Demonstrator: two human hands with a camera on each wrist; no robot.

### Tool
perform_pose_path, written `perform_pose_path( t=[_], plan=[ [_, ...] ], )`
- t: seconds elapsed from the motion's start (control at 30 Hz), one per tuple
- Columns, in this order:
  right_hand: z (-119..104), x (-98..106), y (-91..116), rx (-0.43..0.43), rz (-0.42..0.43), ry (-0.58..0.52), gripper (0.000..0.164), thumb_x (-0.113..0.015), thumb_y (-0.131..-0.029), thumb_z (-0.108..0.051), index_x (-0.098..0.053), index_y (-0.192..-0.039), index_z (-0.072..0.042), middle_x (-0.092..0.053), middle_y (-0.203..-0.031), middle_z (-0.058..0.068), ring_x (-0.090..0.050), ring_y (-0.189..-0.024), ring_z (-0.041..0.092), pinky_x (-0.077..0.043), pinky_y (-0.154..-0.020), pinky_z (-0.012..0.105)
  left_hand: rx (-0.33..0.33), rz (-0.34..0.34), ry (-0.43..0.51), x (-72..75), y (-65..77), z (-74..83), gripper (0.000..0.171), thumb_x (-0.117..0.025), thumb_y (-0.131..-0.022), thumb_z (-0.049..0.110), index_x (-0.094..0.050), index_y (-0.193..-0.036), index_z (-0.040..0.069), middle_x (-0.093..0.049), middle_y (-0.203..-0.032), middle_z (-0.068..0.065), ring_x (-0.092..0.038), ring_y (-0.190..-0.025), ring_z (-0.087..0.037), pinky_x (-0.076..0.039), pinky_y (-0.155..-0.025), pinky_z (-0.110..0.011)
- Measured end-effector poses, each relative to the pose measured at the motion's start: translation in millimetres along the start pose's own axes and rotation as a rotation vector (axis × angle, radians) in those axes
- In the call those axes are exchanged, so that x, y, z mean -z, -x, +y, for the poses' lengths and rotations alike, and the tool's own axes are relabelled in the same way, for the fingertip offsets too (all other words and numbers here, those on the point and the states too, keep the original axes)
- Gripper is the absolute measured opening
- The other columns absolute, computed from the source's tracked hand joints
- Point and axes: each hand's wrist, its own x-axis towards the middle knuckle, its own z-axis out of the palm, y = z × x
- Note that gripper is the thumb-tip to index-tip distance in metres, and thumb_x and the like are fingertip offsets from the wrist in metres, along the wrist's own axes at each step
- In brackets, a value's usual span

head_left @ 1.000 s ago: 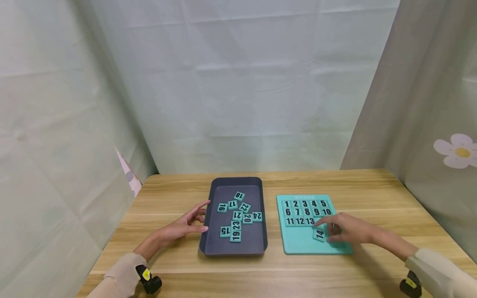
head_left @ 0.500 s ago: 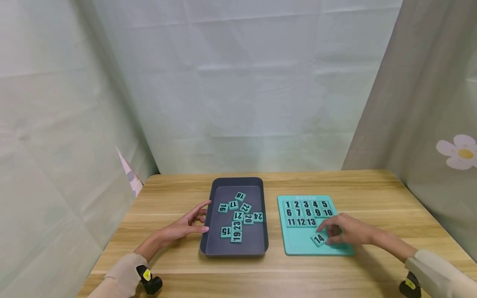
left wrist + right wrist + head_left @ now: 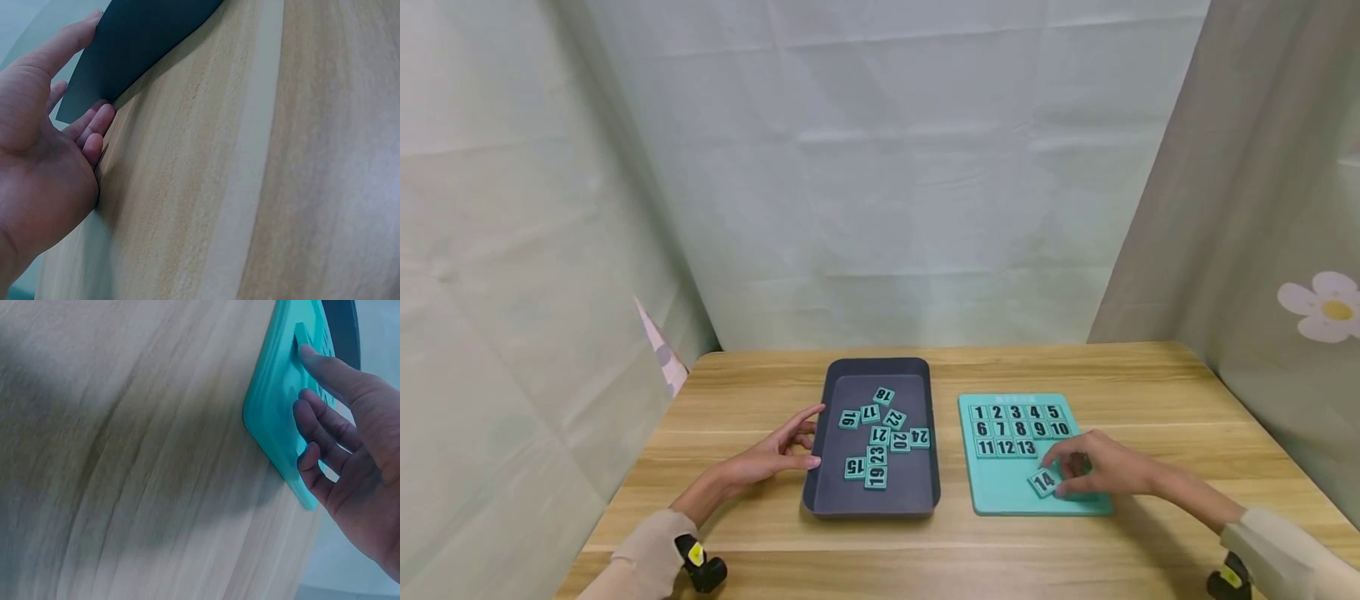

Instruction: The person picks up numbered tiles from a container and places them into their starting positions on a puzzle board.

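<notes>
On the turquoise number board [image 3: 1000,496] lies the number 14 tile [image 3: 1042,482], turned at an angle below the 13. My right hand [image 3: 1101,464] pinches this tile at its right side, thumb at the lower corner and index finger at the upper one. In the right wrist view the thumb of the right hand [image 3: 359,437] meets the tile's raised edge [image 3: 302,334]; the index fingertip is hidden there. My left hand [image 3: 767,457] touches the left wall of the dark tray [image 3: 868,503] with loosely spread fingers. Several numbered tiles [image 3: 876,454] lie scattered in the tray.
Tiles 1 to 13 [image 3: 1017,429] sit in rows at the top of the board. Both board and tray stand on a wooden table [image 3: 760,567]. Pale curtains [image 3: 910,208] hang behind it and at both sides.
The 14 tile has turned from nearly sideways to a slant nearer upright and shifted slightly down, with the right thumb and index finger at it. The left hand stays at the tray.
</notes>
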Motion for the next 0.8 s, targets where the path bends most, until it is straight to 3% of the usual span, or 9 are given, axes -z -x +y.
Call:
perform_pose_path(
  t=[0.27, 0.53, 0.8],
  plan=[
    [9, 7, 9, -0.024, 0.137, 0.035, 0.026, -0.082, -0.086, -0.017, -0.073, -0.109, -0.008, -0.064, -0.075, -0.011, -0.054, -0.069, -0.006, -0.050, -0.057, 0.021, 0.003, 0.007, -0.005, -0.6, 0.1, -0.4, 0.083, -0.069, -0.099, 0.024, -0.018, -0.164, 0.030, -0.032, -0.156, -0.018, -0.039, -0.128, -0.030, -0.034, -0.101, -0.040],
    [12, 8, 11, -0.161, 0.230, 0.095, 0.027, -0.084, -0.084, -0.016, -0.073, -0.106, -0.004, -0.063, -0.075, -0.012, -0.053, -0.065, -0.006, -0.048, -0.056, 0.021, 0.001, 0.007, -0.007, 0.0, 0.4, -0.8, 0.083, -0.069, -0.099, 0.024, -0.018, -0.164, 0.029, -0.032, -0.155, -0.018, -0.039, -0.128, -0.030, -0.035, -0.101, -0.039],
    [10, 2, 6, -0.293, 0.248, 0.168, 0.032, -0.084, -0.084, -0.025, -0.075, -0.107, -0.005, -0.062, -0.074, -0.013, -0.050, -0.063, -0.004, -0.047, -0.058, 0.021, 0.001, 0.006, -0.008, -0.6, 1.0, 0.7, 0.082, -0.068, -0.099, 0.024, -0.018, -0.164, 0.029, -0.033, -0.155, -0.018, -0.039, -0.127, -0.030, -0.034, -0.101, -0.040]
  ],
)
